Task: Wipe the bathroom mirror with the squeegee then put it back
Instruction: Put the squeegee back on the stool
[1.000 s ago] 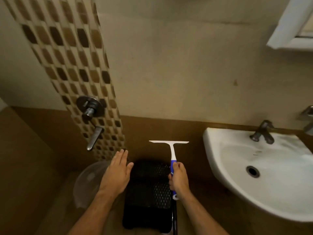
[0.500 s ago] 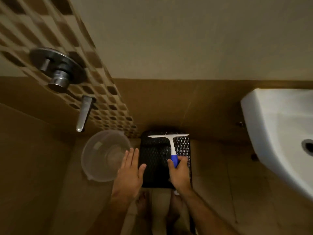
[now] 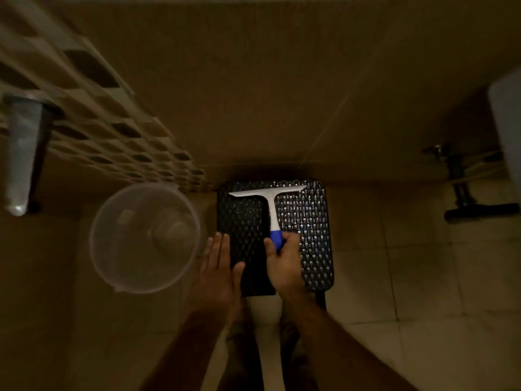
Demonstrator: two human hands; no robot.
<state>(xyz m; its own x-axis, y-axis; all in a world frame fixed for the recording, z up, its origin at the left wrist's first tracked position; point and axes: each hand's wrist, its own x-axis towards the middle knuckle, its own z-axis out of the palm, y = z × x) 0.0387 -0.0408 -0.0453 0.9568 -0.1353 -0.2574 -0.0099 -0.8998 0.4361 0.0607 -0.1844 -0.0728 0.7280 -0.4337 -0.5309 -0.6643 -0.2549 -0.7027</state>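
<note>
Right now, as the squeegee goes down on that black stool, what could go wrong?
1. The squeegee lies with its blade near the stool's far edge by the wall; a push forward might tip it off the back.
2. The left hand hovers open right beside the clear bucket and could knock it.
3. The right hand grips the blue handle in dim light, so the landing is hard to judge.

The right hand (image 3: pixel 283 261) grips the blue handle of the white squeegee (image 3: pixel 269 203), which lies across a black woven stool (image 3: pixel 313 221). The left hand (image 3: pixel 218 273), fingers straight, hovers at the stool's left edge, beside a clear plastic bucket (image 3: pixel 145 238) on the tiled floor (image 3: pixel 423 277).
</note>
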